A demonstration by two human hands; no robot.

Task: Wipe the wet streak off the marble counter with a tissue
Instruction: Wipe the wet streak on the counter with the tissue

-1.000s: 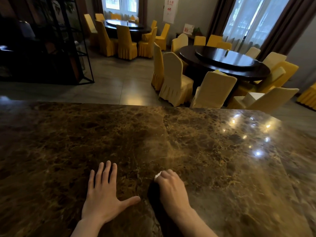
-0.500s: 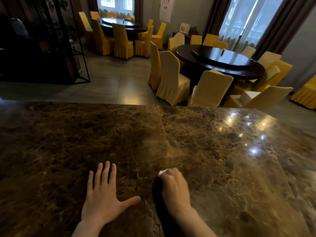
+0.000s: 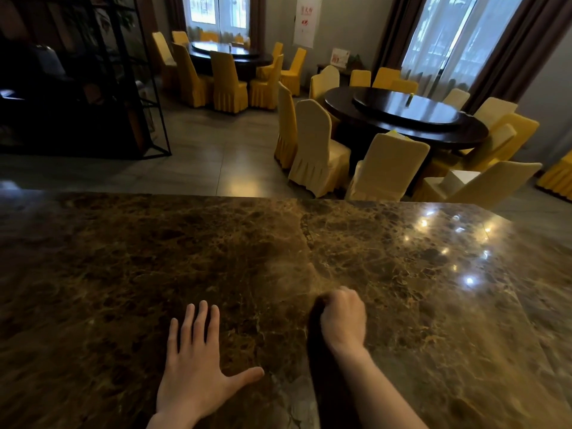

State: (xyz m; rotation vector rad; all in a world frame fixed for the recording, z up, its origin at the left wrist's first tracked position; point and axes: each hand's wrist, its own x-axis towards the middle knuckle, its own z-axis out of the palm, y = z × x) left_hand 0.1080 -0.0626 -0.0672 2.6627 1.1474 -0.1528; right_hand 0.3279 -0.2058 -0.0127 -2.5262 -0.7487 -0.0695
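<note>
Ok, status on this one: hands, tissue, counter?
Left hand flat on marble counter, fingers spread. Right hand fisted on counter; tissue not visible. Pale streak just ahead of fist. Nothing in the way.

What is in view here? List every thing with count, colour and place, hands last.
counter: one, brown marble, across the foreground.
streak: one, pale and hazy, on the counter just beyond the right hand.
round tables: two, dark; one right of centre, one further back.
chairs: many, yellow and cream covers, around both tables.
shelf: one, black frame, far left.
windows: two, curtained, on the back wall.
left hand: flat on the counter, fingers spread.
right hand: curled on the counter; tissue not visible now.
</note>
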